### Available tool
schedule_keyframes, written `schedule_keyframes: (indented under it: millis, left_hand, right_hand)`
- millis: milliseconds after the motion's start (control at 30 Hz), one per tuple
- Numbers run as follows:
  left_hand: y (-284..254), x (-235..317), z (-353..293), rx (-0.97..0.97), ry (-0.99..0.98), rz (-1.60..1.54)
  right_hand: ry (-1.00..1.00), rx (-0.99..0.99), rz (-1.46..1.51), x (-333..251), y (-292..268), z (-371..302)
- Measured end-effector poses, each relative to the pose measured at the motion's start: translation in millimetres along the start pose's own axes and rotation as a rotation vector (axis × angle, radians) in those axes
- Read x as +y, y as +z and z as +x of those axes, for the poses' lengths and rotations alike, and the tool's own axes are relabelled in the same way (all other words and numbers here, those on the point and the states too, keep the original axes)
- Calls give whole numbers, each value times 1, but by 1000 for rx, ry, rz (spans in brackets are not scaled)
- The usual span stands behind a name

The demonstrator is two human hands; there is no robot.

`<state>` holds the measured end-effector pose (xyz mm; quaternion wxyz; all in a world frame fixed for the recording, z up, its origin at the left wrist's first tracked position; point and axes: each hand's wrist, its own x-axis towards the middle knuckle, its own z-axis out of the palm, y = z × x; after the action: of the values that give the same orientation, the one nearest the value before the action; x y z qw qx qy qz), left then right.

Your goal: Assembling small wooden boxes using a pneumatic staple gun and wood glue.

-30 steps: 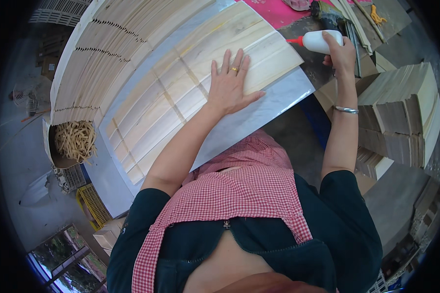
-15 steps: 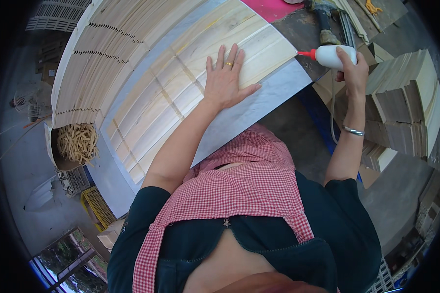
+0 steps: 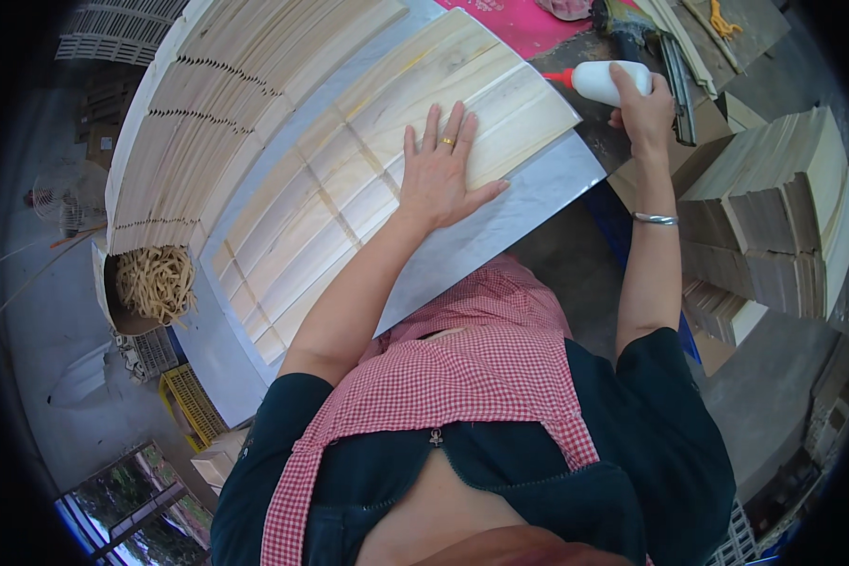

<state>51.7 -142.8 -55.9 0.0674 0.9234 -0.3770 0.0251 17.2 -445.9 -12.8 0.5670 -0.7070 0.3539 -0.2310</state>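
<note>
My left hand (image 3: pixel 439 179) lies flat with fingers spread on a slanted row of pale wooden boards (image 3: pixel 514 123), which are crossed by thin tan strips. The boards rest on a light grey tabletop (image 3: pixel 547 179). In my right hand (image 3: pixel 646 113) is a white squeeze bottle (image 3: pixel 599 83), tipped sideways with its red nozzle (image 3: pixel 558 77) pointing left. The nozzle's tip is at the far right edge of the boards; whether it touches them or any liquid comes out, I cannot tell.
Tall stacks of thin boards (image 3: pixel 208 94) stand along the far left, beside a box of curled tan strips (image 3: pixel 154 283). More stacked boards (image 3: pixel 774 217) are at the right. A nail gun-like tool (image 3: pixel 623 33) lies beyond the bottle. A yellow crate (image 3: pixel 193 406) sits lower left.
My right hand has moved the bottle left and away from me, with the nozzle going along the boards' right edge. My left hand stays flat in its place on the boards.
</note>
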Motion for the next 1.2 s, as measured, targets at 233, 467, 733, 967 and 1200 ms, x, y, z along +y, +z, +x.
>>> schedule_keyframes:
  millis: [233, 467, 733, 967, 1200]
  left_hand:
    - [-2, 0, 0, -18, -7, -31]
    - [-6, -2, 3, -18, -8, -45]
    - [-6, -92, 38, 118, -277, 11]
    - [-11, -136, 45, -39, -541, 15]
    - [-7, -136, 42, -7, -538, 5]
  right_hand:
    - [-45, -6, -20, -10, 27, 6]
    - [-13, -9, 13, -10, 48, 18]
    - [-7, -14, 75, -14, 74, 31]
    - [-1, -19, 45, -21, 99, 46]
    - [-18, -71, 46, -41, 139, 65]
